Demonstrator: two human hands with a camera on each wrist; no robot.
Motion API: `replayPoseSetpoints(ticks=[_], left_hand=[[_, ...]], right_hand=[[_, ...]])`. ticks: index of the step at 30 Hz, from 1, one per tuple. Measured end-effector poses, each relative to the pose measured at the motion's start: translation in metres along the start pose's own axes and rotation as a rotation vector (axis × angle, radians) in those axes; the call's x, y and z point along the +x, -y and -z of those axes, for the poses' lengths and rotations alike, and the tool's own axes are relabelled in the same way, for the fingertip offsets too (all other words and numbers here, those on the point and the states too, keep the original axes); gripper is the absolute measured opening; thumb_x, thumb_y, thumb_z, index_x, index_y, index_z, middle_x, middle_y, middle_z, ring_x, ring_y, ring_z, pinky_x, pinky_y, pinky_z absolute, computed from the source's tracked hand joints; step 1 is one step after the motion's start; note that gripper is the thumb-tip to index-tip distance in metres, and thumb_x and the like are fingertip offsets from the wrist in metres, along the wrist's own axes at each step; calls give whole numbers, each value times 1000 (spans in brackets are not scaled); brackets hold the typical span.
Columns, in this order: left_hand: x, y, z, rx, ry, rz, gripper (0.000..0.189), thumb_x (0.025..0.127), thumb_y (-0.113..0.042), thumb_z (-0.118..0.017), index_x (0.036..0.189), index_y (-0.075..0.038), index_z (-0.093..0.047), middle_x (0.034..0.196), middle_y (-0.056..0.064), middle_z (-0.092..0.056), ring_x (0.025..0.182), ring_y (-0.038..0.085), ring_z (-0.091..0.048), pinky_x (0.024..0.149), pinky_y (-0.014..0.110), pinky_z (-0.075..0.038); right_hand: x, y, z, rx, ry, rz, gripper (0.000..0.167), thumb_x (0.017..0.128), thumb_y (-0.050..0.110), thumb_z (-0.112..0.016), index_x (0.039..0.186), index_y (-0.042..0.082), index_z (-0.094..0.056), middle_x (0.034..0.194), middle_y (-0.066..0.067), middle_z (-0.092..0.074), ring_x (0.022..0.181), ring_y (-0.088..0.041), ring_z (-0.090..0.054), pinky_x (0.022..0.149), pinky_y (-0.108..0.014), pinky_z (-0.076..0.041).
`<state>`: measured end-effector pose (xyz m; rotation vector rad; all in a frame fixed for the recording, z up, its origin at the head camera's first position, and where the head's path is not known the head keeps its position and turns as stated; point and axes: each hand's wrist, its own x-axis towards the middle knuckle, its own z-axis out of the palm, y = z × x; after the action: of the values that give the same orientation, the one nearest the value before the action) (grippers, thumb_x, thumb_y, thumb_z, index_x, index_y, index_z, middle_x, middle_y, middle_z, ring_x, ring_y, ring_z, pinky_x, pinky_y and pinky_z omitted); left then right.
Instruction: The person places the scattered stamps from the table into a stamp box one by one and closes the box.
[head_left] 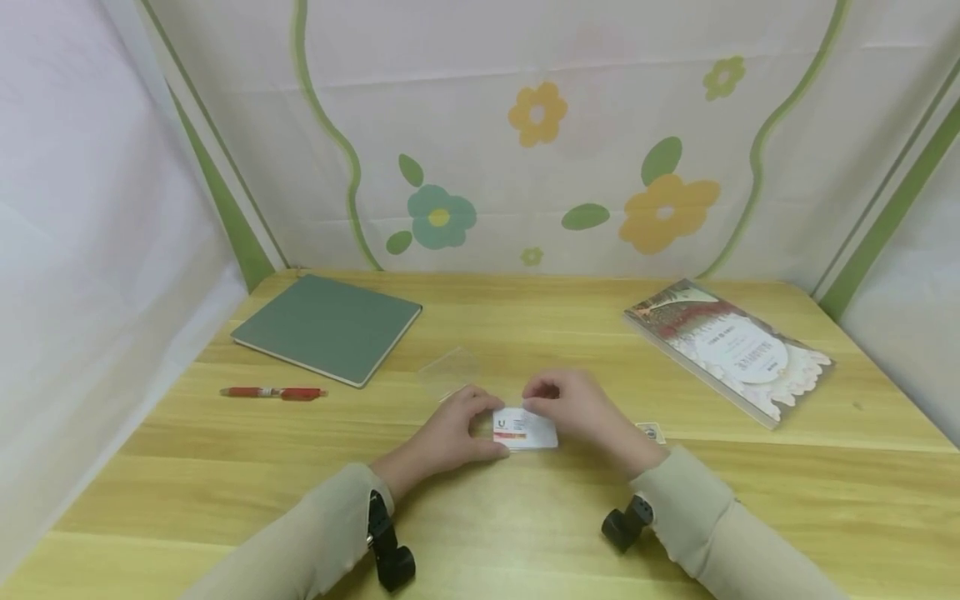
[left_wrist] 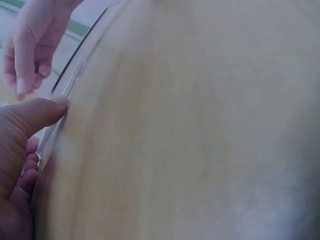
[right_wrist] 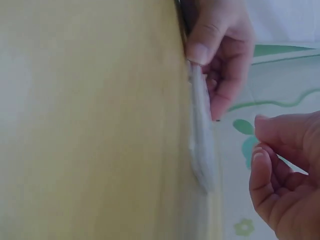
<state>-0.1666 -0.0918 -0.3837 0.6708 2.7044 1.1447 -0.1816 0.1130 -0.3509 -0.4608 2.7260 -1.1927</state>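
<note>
White business cards [head_left: 536,435] with a logo and an orange strip lie in front of me in the head view. Seen edge-on in the right wrist view, they form a thick pale stack [right_wrist: 201,130], apparently in a clear plastic case. My left hand [head_left: 453,429] grips its left end, thumb on the near edge and fingers on the far edge. Just over the top right of the cards is my right hand [head_left: 577,410]; its fingers are curled, thumb and forefinger close together, with nothing visible between them. A transparent plastic piece [head_left: 452,369] lies beyond my left hand.
A green notebook [head_left: 330,325] lies at the back left, with a red pen [head_left: 273,392] nearer me. At the right is a printed booklet [head_left: 731,346]. A small white card-like piece [head_left: 654,432] shows beside my right wrist. Fabric walls [head_left: 480,100] enclose the wooden table [head_left: 510,533].
</note>
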Motion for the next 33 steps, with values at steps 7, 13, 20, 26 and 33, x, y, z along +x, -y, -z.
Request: replayPoseSetpoints(ticks=[7, 13, 20, 26, 33], left_hand=[[0, 2, -2, 9, 7, 11, 59, 70, -33, -80, 120, -10, -60, 110, 1, -53, 99, 15, -48, 88, 36, -41], [0, 1, -2, 7, 5, 17, 58, 70, -31, -80, 120, -9, -60, 110, 1, -52, 100, 15, -48, 90, 36, -41], [-1, 3, -3, 19, -17, -12, 57, 70, -28, -80, 119, -7, -60, 110, 2, -53, 99, 16, -49, 89, 37, -41], [-1, 3, -3, -1, -13, -6, 59, 68, -30, -81, 119, -8, -60, 112, 4, -53, 102, 18, -49, 92, 39, -40], [-1, 3, -3, -2, -9, 4, 59, 68, -30, -81, 120, -9, -60, 112, 3, -53, 102, 18, -49, 91, 39, -40]], right_hand=[[-15, -5, 26, 69, 3, -33, 13, 84, 20, -67, 91, 9, -67, 88, -1, -64, 85, -15, -57, 76, -31, -47], [-27, -17, 45, 100, 6, -52, 24, 84, 23, -67, 99, 4, -65, 93, -5, -64, 87, -16, -56, 76, -30, -47], [-40, -33, 63, 78, 3, -70, 29, 84, 25, -67, 102, 2, -63, 92, -6, -62, 86, -17, -56, 75, -31, -47], [-50, -47, 73, 16, -12, -93, 32, 84, 28, -67, 104, 3, -63, 92, -5, -63, 84, -16, -55, 71, -29, -47], [-60, -65, 82, 3, -14, -101, 33, 85, 25, -67, 104, 0, -61, 91, -6, -63, 81, -14, -56, 65, -25, -47]])
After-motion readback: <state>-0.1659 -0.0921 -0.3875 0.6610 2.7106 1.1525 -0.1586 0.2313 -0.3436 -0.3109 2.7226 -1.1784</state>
